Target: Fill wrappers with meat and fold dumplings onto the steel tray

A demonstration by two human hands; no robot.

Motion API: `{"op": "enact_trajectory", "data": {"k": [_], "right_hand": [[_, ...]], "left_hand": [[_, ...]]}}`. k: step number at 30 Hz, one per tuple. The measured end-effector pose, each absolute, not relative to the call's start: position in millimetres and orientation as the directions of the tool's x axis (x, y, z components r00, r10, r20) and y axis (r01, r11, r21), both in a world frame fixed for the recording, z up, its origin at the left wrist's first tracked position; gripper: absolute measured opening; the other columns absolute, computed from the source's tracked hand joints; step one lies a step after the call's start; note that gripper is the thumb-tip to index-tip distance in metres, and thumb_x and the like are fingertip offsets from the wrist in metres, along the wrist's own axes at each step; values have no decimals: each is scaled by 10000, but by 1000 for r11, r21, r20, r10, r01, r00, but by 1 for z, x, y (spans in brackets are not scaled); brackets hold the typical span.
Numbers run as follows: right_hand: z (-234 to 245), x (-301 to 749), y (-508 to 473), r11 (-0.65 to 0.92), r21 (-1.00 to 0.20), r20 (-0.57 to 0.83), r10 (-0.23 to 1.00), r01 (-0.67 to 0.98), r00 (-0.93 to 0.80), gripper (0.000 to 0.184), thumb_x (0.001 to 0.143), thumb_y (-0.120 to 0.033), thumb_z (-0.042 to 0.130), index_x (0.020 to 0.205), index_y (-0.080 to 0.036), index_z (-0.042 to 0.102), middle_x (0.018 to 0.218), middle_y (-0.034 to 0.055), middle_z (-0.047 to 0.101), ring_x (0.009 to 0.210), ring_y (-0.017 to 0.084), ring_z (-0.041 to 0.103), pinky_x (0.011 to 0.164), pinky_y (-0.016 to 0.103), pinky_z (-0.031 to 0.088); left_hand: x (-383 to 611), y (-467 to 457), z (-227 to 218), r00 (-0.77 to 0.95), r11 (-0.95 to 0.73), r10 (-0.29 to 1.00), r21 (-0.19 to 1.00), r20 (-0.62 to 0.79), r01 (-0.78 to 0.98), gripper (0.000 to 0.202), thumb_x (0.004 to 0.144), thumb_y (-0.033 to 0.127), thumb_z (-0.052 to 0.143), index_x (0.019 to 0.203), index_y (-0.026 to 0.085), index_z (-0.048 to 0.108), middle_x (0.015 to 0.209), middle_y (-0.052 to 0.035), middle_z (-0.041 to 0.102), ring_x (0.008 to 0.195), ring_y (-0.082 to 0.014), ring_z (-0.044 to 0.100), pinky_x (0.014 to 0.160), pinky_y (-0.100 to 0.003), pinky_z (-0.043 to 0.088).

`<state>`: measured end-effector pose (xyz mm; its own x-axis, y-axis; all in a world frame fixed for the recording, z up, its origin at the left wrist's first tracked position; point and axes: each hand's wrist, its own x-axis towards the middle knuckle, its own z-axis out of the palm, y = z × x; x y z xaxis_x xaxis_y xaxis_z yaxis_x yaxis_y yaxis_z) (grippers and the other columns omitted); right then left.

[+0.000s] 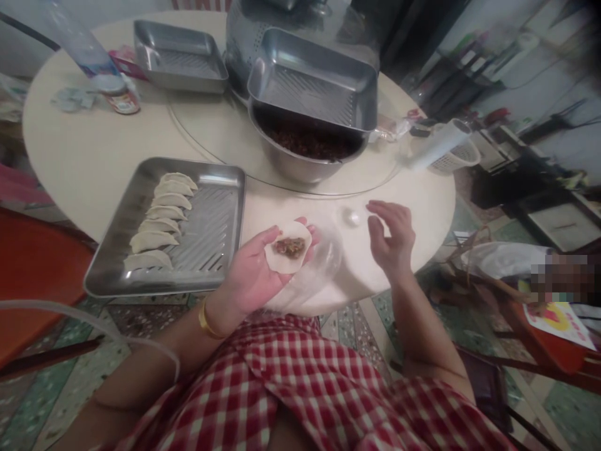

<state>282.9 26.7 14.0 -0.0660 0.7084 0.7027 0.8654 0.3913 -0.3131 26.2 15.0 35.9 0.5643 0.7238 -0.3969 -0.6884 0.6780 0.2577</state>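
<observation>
My left hand (251, 269) lies palm up and cups a round dumpling wrapper (287, 247) with a spoonful of brown minced filling in its middle. My right hand (392, 238) hovers to the right of it, fingers loosely curled and apart, holding nothing, just beside a small white lump (351, 217) on the table. A steel bowl of dark minced filling (305, 144) stands beyond my hands. To the left, a steel tray (211, 250) holds several folded dumplings (157, 225) in a row.
A round cream table (84, 156) carries an empty steel tray (178, 56) at the back, another tray (312, 78) resting over the bowl, a plastic bottle (77, 37), a small jar (117, 94) and a clear bag (319, 263). A red chair (32, 269) stands left, clutter right.
</observation>
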Motion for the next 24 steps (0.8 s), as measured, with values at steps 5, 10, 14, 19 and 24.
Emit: {"op": "enact_trajectory", "data": {"k": [5, 10, 14, 19, 24], "right_hand": [[3, 339, 54, 139, -457, 583, 793, 879, 178, 342, 973, -407, 396, 1100, -221, 653, 1033, 96, 733, 1066, 238, 616, 949, 447, 483], [-1, 358, 70, 111, -435, 474, 872, 894, 123, 489, 996, -519, 264, 1066, -220, 645, 1055, 105, 725, 1113, 235, 616, 1024, 458, 427], [-15, 356, 76, 135, -284, 399, 917, 949, -11, 576, 996, -548, 177, 1003, -232, 658, 1170, 90, 695, 1299, 274, 515, 1164, 597, 222], [-16, 357, 73, 167, -297, 422, 906, 940, -28, 565, 997, -531, 199, 994, -226, 674, 1138, 94, 705, 1314, 284, 500, 1174, 638, 153], [8, 351, 58, 151, -462, 582, 795, 874, 171, 540, 995, -531, 229, 1059, -218, 665, 1060, 93, 723, 1210, 262, 576, 1137, 578, 279]], "left_hand": [[31, 15, 42, 541, 700, 681, 221, -494, -680, 453, 954, 303, 428, 1351, 98, 499, 1214, -169, 681, 1101, -253, 683, 839, -285, 585], [38, 17, 45, 513, 712, 647, 208, -563, -670, 520, 964, 307, 415, 1435, 88, 402, 1212, -159, 683, 1093, -256, 687, 758, -255, 607], [40, 16, 47, 487, 697, 665, 235, -566, -678, 516, 971, 339, 389, 1424, 95, 417, 1177, -158, 696, 1034, -254, 708, 754, -277, 606], [36, 15, 47, 507, 688, 690, 249, -516, -682, 489, 968, 397, 388, 1344, 106, 505, 1214, -173, 681, 1059, -241, 696, 812, -281, 580], [35, 15, 43, 567, 707, 681, 215, -464, -673, 489, 970, 458, 366, 1236, 111, 585, 1200, -164, 689, 1080, -252, 686, 881, -318, 557]]}}
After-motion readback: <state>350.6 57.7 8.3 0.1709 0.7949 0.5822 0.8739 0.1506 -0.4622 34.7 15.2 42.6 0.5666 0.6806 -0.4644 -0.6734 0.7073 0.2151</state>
